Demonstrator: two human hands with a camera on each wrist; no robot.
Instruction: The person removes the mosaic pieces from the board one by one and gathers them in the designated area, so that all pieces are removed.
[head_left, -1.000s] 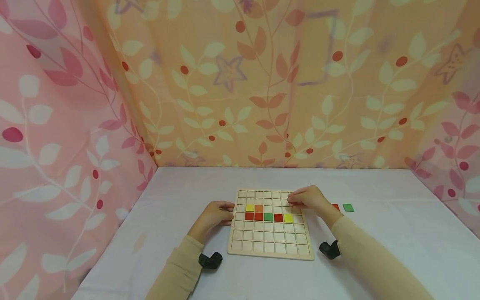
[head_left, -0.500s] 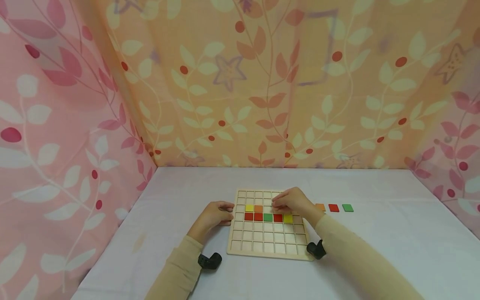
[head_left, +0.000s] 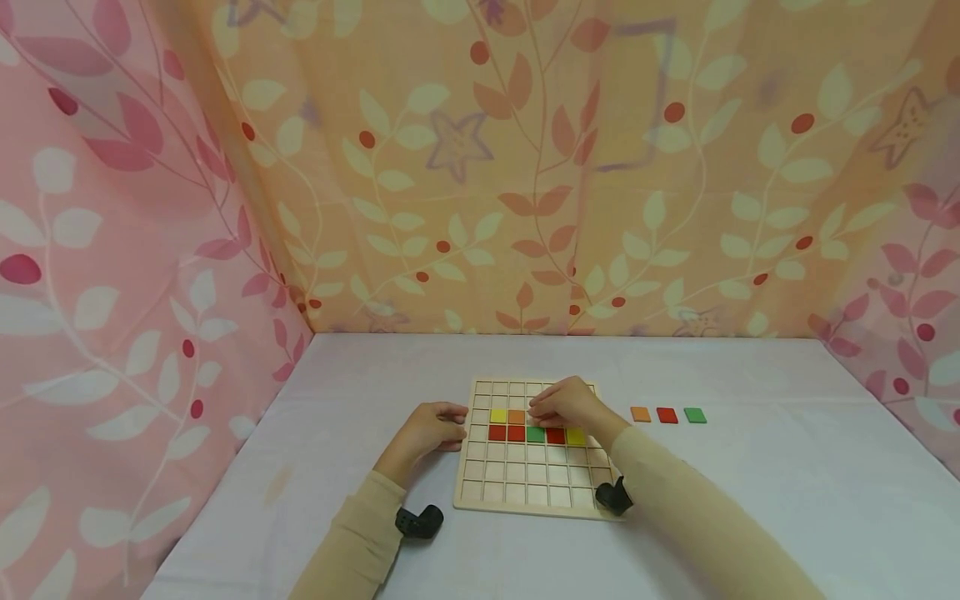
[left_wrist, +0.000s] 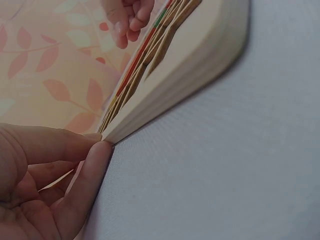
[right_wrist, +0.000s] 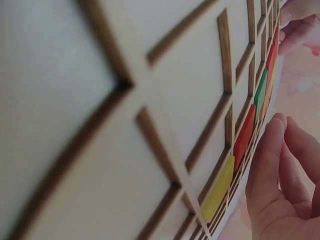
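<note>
Floral cloth hangs behind and beside a white-covered desk, where a wooden grid board lies flat near the middle, columns running away from the person, near edge dipping slightly rightward; it looks about square, so no long axis stands out. Its grid counts seven columns by seven rows. Seven seated tiles show: one yellow and one orange in a farther row; two red, one green, a third red and a second yellow in the row nearer the person. To the right, three loose tiles form a line, orange, red, green. The left grip pinches the board's left edge. Over the board, the right grip has its fingertips together beside the seated orange tile; whether they hold anything I cannot tell. That hand partly covers the second yellow tile, and a black wrist device hides some of the near right corner.
</note>
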